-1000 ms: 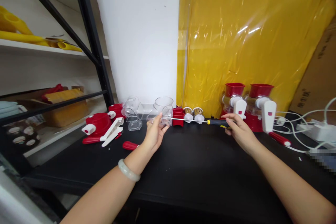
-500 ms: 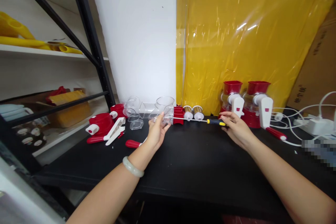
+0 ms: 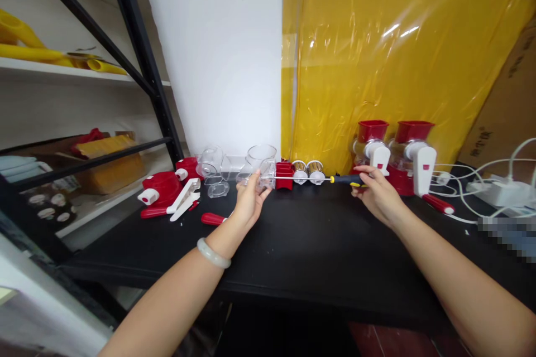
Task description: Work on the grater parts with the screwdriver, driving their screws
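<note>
Above the black tabletop (image 3: 310, 245): left hand (image 3: 248, 199) grips clear plastic housing (image 3: 270, 168).
Right hand (image 3: 372, 192): fingers, shifted, hold screwdriver (image 3: 343, 179), still aligned.
Tip contact: unclear.

Left hand (image 3: 249, 201) gripping a clear plastic housing (image 3: 268, 169), right hand (image 3: 377, 192) holding a screwdriver (image 3: 345, 179), black table (image 3: 314, 251) beneath

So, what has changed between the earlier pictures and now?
The right hand has shifted its grip slightly on the dark, yellow-marked screwdriver; any turning direction is unclear. Nothing was taken up or released. The left hand still holds the clear plastic housing; the rightmost red and white cranked machine stayed put.
</note>
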`<act>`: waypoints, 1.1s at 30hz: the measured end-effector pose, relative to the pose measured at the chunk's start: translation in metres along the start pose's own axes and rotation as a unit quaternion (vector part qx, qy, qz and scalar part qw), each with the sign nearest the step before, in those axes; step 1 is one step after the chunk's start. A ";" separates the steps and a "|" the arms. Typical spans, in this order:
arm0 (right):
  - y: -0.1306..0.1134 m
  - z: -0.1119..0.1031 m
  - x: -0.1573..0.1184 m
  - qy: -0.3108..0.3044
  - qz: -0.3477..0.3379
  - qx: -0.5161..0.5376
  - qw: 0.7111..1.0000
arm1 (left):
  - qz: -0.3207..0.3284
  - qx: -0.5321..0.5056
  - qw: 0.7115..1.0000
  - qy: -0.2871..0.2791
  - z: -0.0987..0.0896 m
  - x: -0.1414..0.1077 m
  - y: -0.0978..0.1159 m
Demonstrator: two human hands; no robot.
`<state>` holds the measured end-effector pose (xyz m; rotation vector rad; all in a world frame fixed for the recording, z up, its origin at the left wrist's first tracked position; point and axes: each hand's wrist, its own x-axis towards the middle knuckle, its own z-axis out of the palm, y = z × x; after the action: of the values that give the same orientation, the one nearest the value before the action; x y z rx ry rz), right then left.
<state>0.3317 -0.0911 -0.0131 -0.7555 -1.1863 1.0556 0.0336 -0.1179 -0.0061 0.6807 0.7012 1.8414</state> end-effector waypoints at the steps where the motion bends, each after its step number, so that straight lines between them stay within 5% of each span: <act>1: -0.004 0.001 -0.001 -0.016 0.003 0.057 0.998 | 0.000 0.001 1.000 0.000 0.000 0.000 0.000; 5: -0.011 0.003 -0.004 -0.035 0.059 0.124 0.990 | -0.002 0.003 1.000 0.001 0.000 -0.001 -0.001; 11: 0.010 0.003 0.002 0.027 0.107 -0.130 0.985 | 0.001 0.006 1.000 0.000 -0.002 0.002 -0.001; 19: -0.006 0.004 -0.001 -0.031 0.029 0.134 0.990 | -0.007 0.005 1.000 0.006 -0.001 0.001 -0.002; 26: 0.005 -0.001 0.003 0.023 0.033 -0.110 0.993 | -0.002 -0.001 1.000 0.009 -0.001 0.003 0.000; 33: -0.011 0.002 -0.004 -0.039 0.037 0.149 0.987 | -0.006 0.003 1.000 0.008 -0.001 0.002 -0.002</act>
<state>0.3321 -0.0986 -0.0042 -0.5309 -1.0403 1.3002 0.0331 -0.1156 -0.0081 0.6644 0.7194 1.8370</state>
